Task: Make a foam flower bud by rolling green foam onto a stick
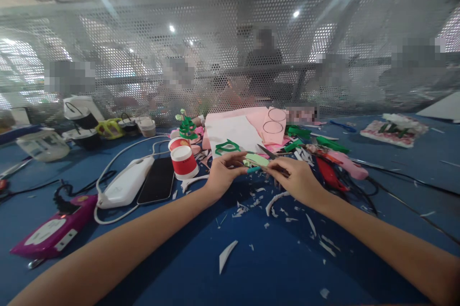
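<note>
Above the middle of the table, my left hand (227, 172) pinches a light green piece of paper (257, 159) between thumb and fingers. My right hand (296, 179) is closed at the piece's right end, with a dark pointed blade (266, 151) sticking out up and left from its fingers. It looks like scissors; the handles are hidden by the hand. A small teal strip (253, 170) shows under the green paper, between both hands. Just behind, a dark green cut-out (227, 146) lies on a white sheet (230, 132).
White paper scraps (227, 255) litter the blue table. Left are a red-and-white paper cup (184, 162), a black phone (157, 181), a white power bank (125, 184) and a purple power strip (55, 227) with cables. A pink glue gun (341, 162) lies right. Perforated metal panel (223, 57) behind.
</note>
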Demonstrator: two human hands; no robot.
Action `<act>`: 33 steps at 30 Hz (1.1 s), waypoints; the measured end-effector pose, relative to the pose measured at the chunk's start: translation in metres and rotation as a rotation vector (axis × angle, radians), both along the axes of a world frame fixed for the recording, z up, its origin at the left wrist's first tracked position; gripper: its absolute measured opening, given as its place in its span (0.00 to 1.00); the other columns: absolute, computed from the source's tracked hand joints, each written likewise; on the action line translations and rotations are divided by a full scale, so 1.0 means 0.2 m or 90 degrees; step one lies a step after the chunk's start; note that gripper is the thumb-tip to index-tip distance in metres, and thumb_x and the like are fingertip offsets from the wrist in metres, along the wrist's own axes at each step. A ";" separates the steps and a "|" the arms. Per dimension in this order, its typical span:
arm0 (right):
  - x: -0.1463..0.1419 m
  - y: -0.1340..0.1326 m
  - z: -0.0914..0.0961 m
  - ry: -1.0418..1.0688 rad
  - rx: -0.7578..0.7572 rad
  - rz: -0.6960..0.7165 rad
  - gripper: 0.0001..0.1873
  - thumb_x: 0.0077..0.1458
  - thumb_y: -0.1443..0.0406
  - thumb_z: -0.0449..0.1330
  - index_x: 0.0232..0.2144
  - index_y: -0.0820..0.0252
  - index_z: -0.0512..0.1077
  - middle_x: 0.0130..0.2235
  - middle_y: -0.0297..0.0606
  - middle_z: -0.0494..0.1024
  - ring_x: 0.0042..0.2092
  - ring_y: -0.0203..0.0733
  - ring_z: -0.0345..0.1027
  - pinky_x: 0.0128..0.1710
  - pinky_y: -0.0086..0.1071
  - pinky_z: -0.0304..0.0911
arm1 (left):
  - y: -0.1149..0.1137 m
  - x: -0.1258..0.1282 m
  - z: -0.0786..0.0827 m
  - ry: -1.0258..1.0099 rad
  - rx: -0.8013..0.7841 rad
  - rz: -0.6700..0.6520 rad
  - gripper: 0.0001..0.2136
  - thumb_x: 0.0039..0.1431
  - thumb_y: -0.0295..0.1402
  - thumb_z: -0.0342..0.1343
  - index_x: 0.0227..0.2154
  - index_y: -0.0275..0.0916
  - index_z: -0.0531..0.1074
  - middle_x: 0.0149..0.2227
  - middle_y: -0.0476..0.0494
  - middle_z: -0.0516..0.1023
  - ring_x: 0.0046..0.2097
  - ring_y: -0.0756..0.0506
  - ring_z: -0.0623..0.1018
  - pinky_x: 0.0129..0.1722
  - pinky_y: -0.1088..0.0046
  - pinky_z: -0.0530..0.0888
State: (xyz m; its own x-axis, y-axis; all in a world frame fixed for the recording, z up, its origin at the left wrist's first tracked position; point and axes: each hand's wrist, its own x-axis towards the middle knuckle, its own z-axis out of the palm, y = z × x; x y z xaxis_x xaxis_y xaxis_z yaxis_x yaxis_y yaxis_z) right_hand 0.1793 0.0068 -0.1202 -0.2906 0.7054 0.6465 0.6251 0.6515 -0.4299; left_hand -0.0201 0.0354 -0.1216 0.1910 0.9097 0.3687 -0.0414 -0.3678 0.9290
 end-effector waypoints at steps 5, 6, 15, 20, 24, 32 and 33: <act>-0.01 0.00 0.01 0.158 -0.167 0.022 0.11 0.51 0.58 0.57 0.30 0.59 0.72 0.27 0.37 0.75 0.22 0.36 0.67 0.23 0.30 0.66 | 0.00 0.00 0.01 0.011 0.006 0.000 0.26 0.34 0.27 0.65 0.42 0.40 0.71 0.37 0.46 0.73 0.32 0.52 0.73 0.33 0.74 0.72; -0.01 0.00 0.01 0.209 -0.222 0.039 0.12 0.50 0.57 0.57 0.30 0.60 0.72 0.26 0.37 0.75 0.21 0.36 0.67 0.22 0.30 0.66 | 0.00 0.00 0.01 0.014 0.015 0.007 0.27 0.34 0.27 0.65 0.43 0.40 0.70 0.39 0.45 0.73 0.33 0.51 0.73 0.33 0.74 0.72; -0.06 -0.02 0.01 0.502 -0.516 0.143 0.17 0.40 0.54 0.64 0.27 0.64 0.71 0.25 0.36 0.75 0.19 0.32 0.66 0.20 0.29 0.69 | -0.02 -0.03 0.01 0.182 0.312 0.140 0.25 0.44 0.32 0.62 0.49 0.44 0.65 0.50 0.40 0.67 0.52 0.43 0.67 0.50 0.62 0.65; -0.08 -0.02 -0.01 0.493 -0.570 0.166 0.15 0.42 0.56 0.64 0.26 0.63 0.72 0.24 0.35 0.74 0.19 0.33 0.67 0.20 0.30 0.69 | -0.01 -0.06 0.04 0.310 0.502 0.188 0.21 0.49 0.33 0.58 0.48 0.45 0.66 0.49 0.42 0.70 0.52 0.44 0.67 0.53 0.59 0.61; -0.10 -0.04 -0.02 0.472 -0.595 0.182 0.15 0.41 0.56 0.64 0.25 0.63 0.71 0.23 0.35 0.75 0.19 0.34 0.68 0.20 0.29 0.68 | -0.01 -0.06 0.04 0.322 0.552 0.193 0.19 0.50 0.33 0.57 0.47 0.44 0.67 0.46 0.43 0.73 0.50 0.44 0.68 0.50 0.60 0.64; -0.12 -0.06 -0.02 0.431 -0.595 0.196 0.17 0.43 0.55 0.63 0.25 0.64 0.70 0.20 0.34 0.74 0.19 0.34 0.69 0.21 0.28 0.68 | -0.02 -0.05 0.03 0.311 0.565 0.185 0.13 0.51 0.31 0.57 0.41 0.42 0.71 0.38 0.44 0.77 0.46 0.45 0.69 0.46 0.63 0.67; -0.12 -0.06 -0.02 0.432 -0.598 0.198 0.16 0.43 0.55 0.63 0.25 0.64 0.70 0.21 0.34 0.74 0.19 0.34 0.69 0.21 0.28 0.68 | -0.02 -0.05 0.02 0.313 0.565 0.184 0.12 0.51 0.31 0.57 0.41 0.41 0.71 0.38 0.44 0.77 0.46 0.45 0.69 0.46 0.63 0.67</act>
